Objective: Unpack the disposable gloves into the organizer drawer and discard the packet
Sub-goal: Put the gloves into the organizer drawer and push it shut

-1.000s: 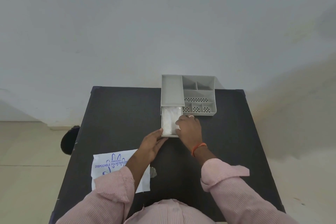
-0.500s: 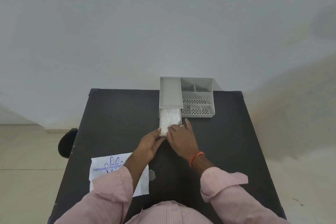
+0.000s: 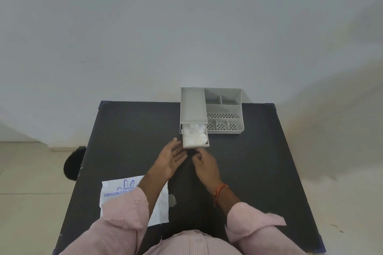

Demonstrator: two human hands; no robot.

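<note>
A grey plastic organizer [image 3: 224,109] stands at the far edge of the black table [image 3: 128,130]. Its drawer [image 3: 196,145] is pulled partway out on the left side and holds a wad of white disposable gloves [image 3: 194,135]. My left hand [image 3: 171,158] hovers just in front of the drawer, fingers spread, holding nothing. My right hand [image 3: 206,166] is beside it, fingers loosely curled near the drawer's front, touching nothing I can see. The flat white glove packet [image 3: 118,194] with blue print lies near the table's front left, partly under my left sleeve.
A small scrap of clear plastic [image 3: 172,201] lies beside the packet. A dark round object [image 3: 72,163] sits on the floor left of the table. A pale wall rises behind the organizer. The right half of the table holds nothing but my right arm.
Both hands have drawn back from the drawer toward me. My right hand came off the gloves. The drawer is pushed further in than a second ago.
</note>
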